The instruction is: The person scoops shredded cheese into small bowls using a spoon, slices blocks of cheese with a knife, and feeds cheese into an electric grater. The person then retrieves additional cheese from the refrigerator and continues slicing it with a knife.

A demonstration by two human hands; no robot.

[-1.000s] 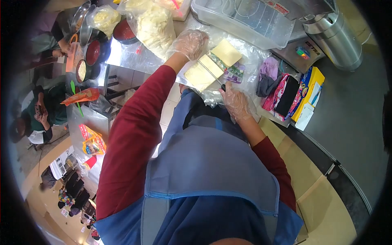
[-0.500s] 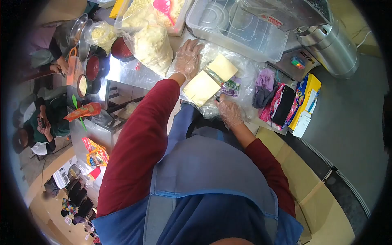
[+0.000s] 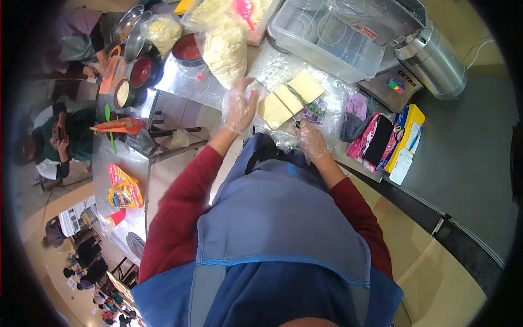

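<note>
Pale yellow dough slabs (image 3: 275, 110) lie on a clear plastic sheet (image 3: 338, 90) in front of me, with narrow gaps between the pieces. A purple printed packet (image 3: 314, 111) sits at their right edge. My left hand (image 3: 239, 106), in a clear plastic glove, is raised at the left of the slabs, thumb apart from the fingers, holding nothing I can see. My right hand (image 3: 311, 140), also gloved, is closed round a black-handled knife (image 3: 297, 124) at the near edge of the slabs; its thin blade barely shows.
A bag of pale shreds (image 3: 226, 54), dark bowls (image 3: 186, 48) and a clear plastic bin (image 3: 327, 41) stand beyond. A steel machine (image 3: 436, 62), cloths (image 3: 355, 114) and a yellow box (image 3: 407, 128) are at right. Other people work at far left, where a person's arm (image 3: 95, 68) shows.
My left hand has lifted from the plastic sheet beyond the slabs and come back toward me. My right hand stays by the near edge with the knife. The view has shifted slightly.
</note>
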